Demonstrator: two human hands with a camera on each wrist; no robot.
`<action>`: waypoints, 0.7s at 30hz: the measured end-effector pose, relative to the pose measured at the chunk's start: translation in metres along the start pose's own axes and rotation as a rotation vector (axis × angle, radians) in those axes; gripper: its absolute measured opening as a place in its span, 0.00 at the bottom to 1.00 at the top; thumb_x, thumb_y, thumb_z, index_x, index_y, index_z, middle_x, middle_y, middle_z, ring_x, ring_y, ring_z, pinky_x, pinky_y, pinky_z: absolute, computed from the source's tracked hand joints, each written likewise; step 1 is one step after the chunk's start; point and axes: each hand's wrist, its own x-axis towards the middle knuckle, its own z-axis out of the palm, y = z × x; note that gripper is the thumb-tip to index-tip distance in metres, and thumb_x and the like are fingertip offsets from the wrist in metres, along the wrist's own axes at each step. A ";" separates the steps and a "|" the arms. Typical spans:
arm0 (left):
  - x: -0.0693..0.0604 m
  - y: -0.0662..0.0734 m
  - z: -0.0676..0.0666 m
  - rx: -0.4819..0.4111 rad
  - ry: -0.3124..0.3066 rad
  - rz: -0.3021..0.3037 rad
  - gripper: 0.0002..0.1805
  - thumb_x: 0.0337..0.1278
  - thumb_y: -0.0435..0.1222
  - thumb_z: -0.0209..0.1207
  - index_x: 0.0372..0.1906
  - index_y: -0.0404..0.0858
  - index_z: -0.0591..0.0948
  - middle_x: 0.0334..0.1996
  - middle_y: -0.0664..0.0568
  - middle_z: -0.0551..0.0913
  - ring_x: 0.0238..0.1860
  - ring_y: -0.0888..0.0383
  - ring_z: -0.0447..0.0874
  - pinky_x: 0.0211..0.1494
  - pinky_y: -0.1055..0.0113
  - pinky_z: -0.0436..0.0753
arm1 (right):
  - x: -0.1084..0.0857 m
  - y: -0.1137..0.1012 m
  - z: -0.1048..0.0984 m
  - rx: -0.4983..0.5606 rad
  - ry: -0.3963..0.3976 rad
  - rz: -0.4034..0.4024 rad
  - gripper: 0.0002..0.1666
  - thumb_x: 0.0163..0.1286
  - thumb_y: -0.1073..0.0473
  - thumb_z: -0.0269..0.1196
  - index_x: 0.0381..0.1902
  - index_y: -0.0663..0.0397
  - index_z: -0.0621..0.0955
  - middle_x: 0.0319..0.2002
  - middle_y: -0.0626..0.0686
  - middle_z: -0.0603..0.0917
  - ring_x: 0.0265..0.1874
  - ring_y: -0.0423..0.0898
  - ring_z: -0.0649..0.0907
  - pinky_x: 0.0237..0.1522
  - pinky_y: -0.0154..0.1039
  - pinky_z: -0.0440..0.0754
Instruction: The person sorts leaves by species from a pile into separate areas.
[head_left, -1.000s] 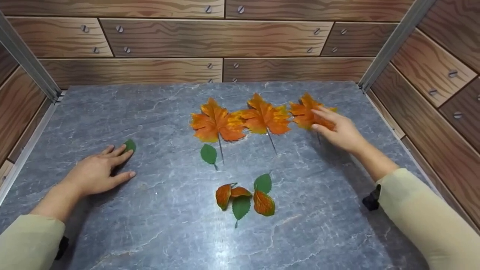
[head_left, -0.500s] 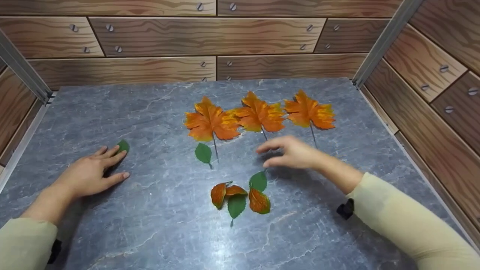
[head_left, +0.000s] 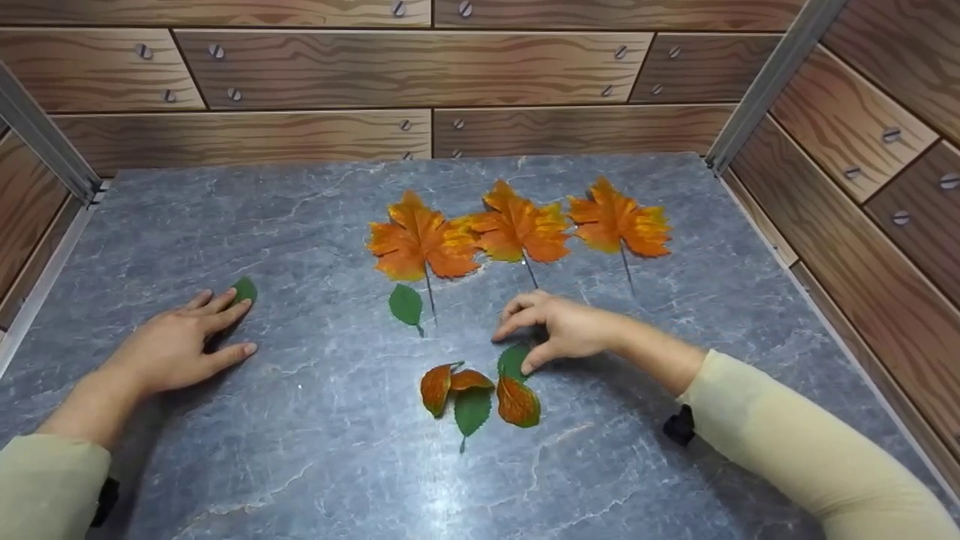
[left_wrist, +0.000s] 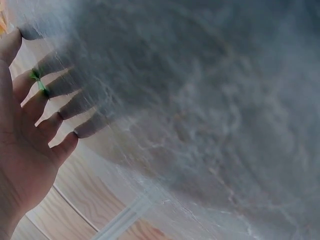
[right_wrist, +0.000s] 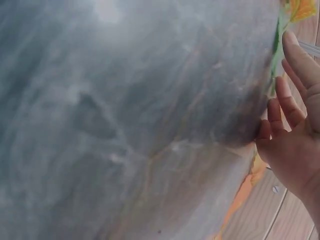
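On the left of the table, my left hand (head_left: 172, 345) lies flat with fingers spread. Its fingertips rest on a small green leaf (head_left: 246, 289), whose edge shows beneath them in the left wrist view (left_wrist: 39, 82). My right hand (head_left: 566, 328) is over another green leaf (head_left: 511, 361); the thumb tip is at its right edge, while the bent fingers stay apart beyond it. Just in front lie curled red-orange leaves: one at the right (head_left: 518, 402), one in the middle (head_left: 472, 380) and one at the left (head_left: 436, 390). A green leaf (head_left: 472, 412) lies among them.
Three orange maple leaves form a row at the back: left (head_left: 421, 238), middle (head_left: 517, 225) and right (head_left: 618, 221). Below the left one lies a green leaf (head_left: 406, 304). Wood-patterned walls (head_left: 322, 71) enclose the marbled grey table (head_left: 300, 465).
My right hand has left the rightmost maple leaf and come left and nearer, down to the green leaf by the curled ones. The left hand stays on its leaf.
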 end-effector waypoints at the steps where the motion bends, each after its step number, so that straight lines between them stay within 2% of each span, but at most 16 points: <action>1: 0.000 0.000 0.000 -0.001 -0.001 -0.001 0.48 0.73 0.69 0.51 0.82 0.40 0.65 0.82 0.36 0.59 0.77 0.25 0.57 0.68 0.22 0.65 | 0.000 0.000 0.000 -0.002 -0.005 -0.006 0.31 0.63 0.50 0.80 0.64 0.40 0.87 0.62 0.47 0.79 0.65 0.52 0.73 0.66 0.55 0.72; 6: 0.000 0.001 -0.001 -0.005 -0.006 -0.003 0.48 0.73 0.69 0.51 0.83 0.40 0.65 0.82 0.36 0.58 0.78 0.25 0.56 0.68 0.22 0.65 | 0.001 0.001 0.001 0.014 -0.012 -0.032 0.26 0.65 0.54 0.79 0.61 0.42 0.89 0.60 0.49 0.79 0.63 0.52 0.73 0.63 0.52 0.72; 14: -0.001 0.000 -0.001 -0.006 0.005 -0.001 0.47 0.73 0.68 0.53 0.82 0.40 0.66 0.82 0.36 0.60 0.77 0.25 0.57 0.67 0.22 0.65 | 0.003 -0.001 -0.001 0.045 -0.008 -0.021 0.19 0.69 0.58 0.76 0.57 0.46 0.90 0.57 0.50 0.80 0.58 0.51 0.77 0.62 0.47 0.75; 21: 0.000 0.000 0.000 -0.008 0.008 0.001 0.47 0.73 0.67 0.54 0.82 0.40 0.66 0.82 0.36 0.60 0.77 0.25 0.58 0.68 0.22 0.65 | 0.003 -0.003 -0.002 0.044 -0.006 -0.018 0.15 0.70 0.59 0.75 0.53 0.48 0.89 0.55 0.51 0.80 0.55 0.50 0.80 0.60 0.48 0.77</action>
